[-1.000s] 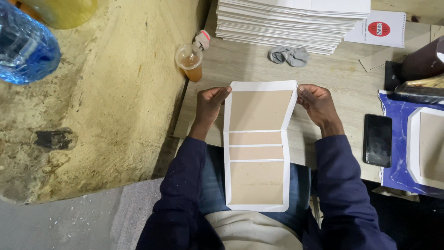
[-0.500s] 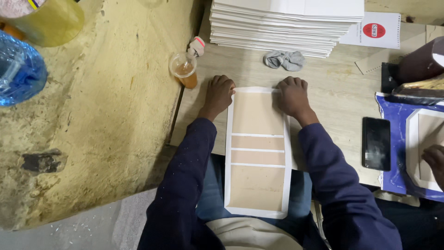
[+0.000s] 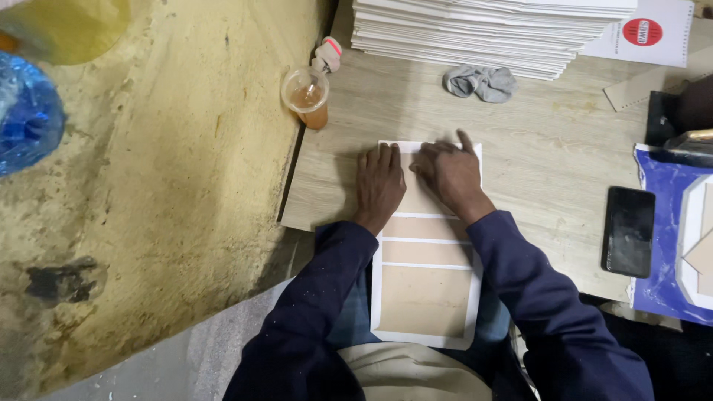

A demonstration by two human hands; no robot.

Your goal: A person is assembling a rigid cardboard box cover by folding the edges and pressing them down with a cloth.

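Observation:
A long white sheet with brown cardboard panels glued on it [image 3: 423,286] lies flat, its far end on the wooden table [image 3: 549,148] and its near end over my lap. My left hand [image 3: 380,184] presses flat on the top panel, fingers together. My right hand [image 3: 448,172] presses beside it on the same panel, fingers spread toward the sheet's far edge. Both hands rest on the sheet; neither grips it.
A plastic cup of orange-brown drink [image 3: 307,96] stands at the table's left edge. A tall stack of white sheets [image 3: 490,33] fills the back, a grey cloth [image 3: 481,82] before it. A black phone [image 3: 628,230] and blue sheet [image 3: 665,230] lie right. A blue water bottle [image 3: 26,119] is at far left.
The sheet was held up by its top corners, then laid flat on the table. My hands have moved from its side edges inward onto the top panel.

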